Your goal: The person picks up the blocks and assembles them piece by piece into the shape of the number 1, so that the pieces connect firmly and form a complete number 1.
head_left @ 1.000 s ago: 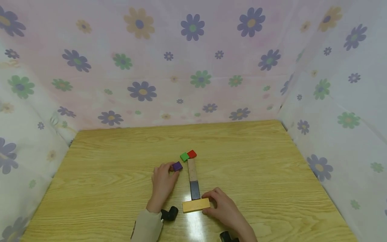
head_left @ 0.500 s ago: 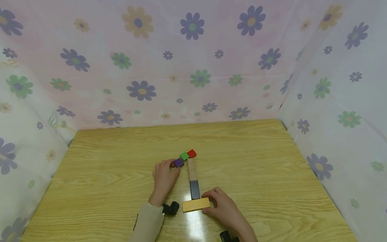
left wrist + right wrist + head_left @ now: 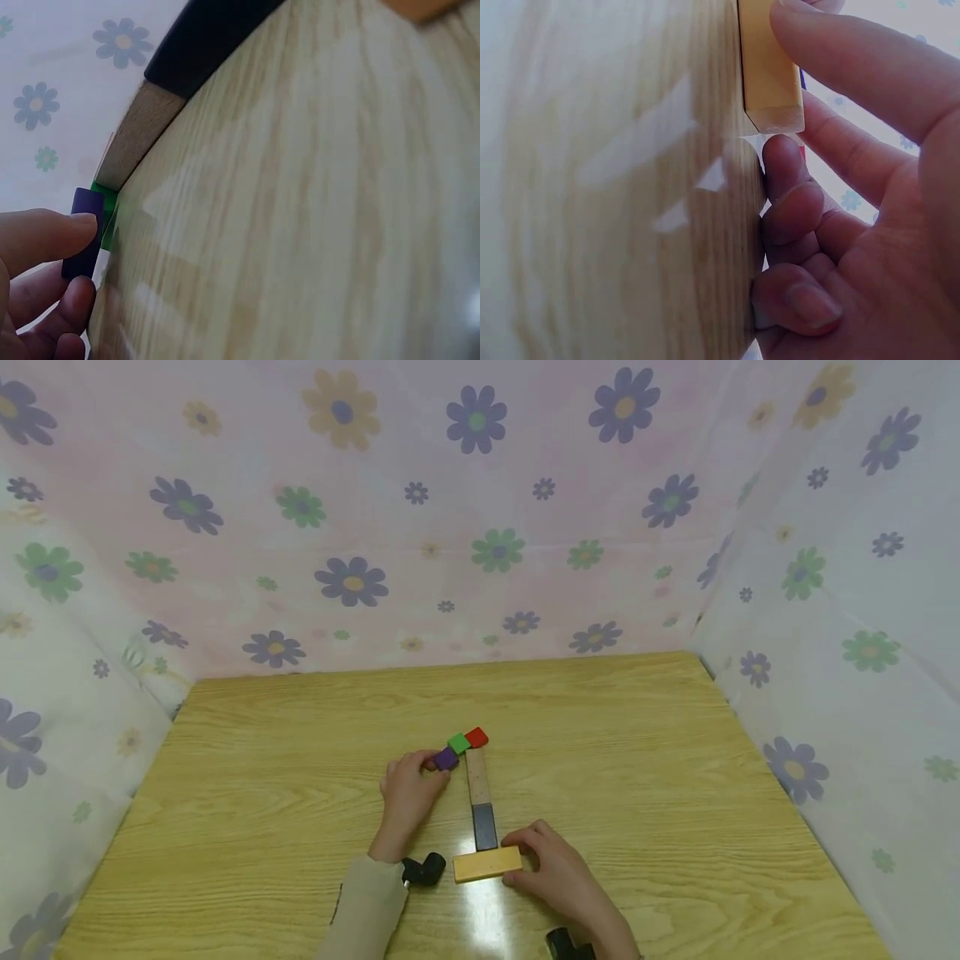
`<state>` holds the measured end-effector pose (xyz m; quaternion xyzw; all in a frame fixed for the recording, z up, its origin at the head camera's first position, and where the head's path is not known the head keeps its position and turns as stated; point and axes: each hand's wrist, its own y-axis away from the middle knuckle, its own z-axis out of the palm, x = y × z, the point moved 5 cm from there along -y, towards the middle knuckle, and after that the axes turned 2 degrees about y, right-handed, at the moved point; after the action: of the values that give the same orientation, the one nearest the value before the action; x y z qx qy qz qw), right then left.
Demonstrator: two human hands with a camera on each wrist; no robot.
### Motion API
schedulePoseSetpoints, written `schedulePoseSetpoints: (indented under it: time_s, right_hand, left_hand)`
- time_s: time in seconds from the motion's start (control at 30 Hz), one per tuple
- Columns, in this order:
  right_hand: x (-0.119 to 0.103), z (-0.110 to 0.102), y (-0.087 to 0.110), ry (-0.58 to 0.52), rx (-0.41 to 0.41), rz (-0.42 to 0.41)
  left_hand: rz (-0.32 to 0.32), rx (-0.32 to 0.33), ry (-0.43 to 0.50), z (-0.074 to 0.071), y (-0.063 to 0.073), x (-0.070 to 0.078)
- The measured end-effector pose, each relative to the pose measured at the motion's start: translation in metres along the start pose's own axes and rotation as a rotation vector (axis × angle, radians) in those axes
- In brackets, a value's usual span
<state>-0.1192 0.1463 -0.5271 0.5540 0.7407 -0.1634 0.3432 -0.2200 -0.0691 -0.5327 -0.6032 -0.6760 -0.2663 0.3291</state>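
My left hand (image 3: 408, 793) pinches a small purple block (image 3: 446, 759) between thumb and fingers, as the left wrist view also shows. The purple block meets a green block (image 3: 459, 743), and a red block (image 3: 476, 737) adjoins the green one on the far side. From there a plain wooden block (image 3: 477, 777) and a black block (image 3: 484, 827) run in a line toward me. Across the near end lies a long yellow block (image 3: 487, 864). With thumb and forefinger my right hand (image 3: 553, 868) holds its right end; the right wrist view shows the thumb on the yellow face (image 3: 769, 67).
All of this lies on a wood-grain table (image 3: 637, 735). Flower-patterned cloth (image 3: 420, 527) rises at the back and both sides. Black wrist-worn devices show by the left wrist (image 3: 425, 869) and by the right wrist (image 3: 566, 945).
My left hand has moved the purple block slightly away and to the right, from apart to against the green block. My right hand has stayed on the yellow block.
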Motion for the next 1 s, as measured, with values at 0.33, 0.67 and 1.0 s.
schedulePoseSetpoints:
  time_s: [0.33, 0.67, 1.0]
  right_hand:
    - [0.0017, 0.0014, -0.0005, 0.003, 0.008, -0.014]
    - [0.0003, 0.0006, 0.0010, -0.011, 0.008, -0.016]
    - [-0.0019, -0.0001, 0.0012, -0.015, 0.013, -0.004]
  left_hand:
    - [0.003, 0.012, -0.029, 0.0002, 0.0013, 0.0009]
    - [0.007, 0.024, -0.031, 0.0018, 0.0004, -0.0001]
    - [0.011, 0.028, -0.038, 0.0015, 0.0000, 0.0002]
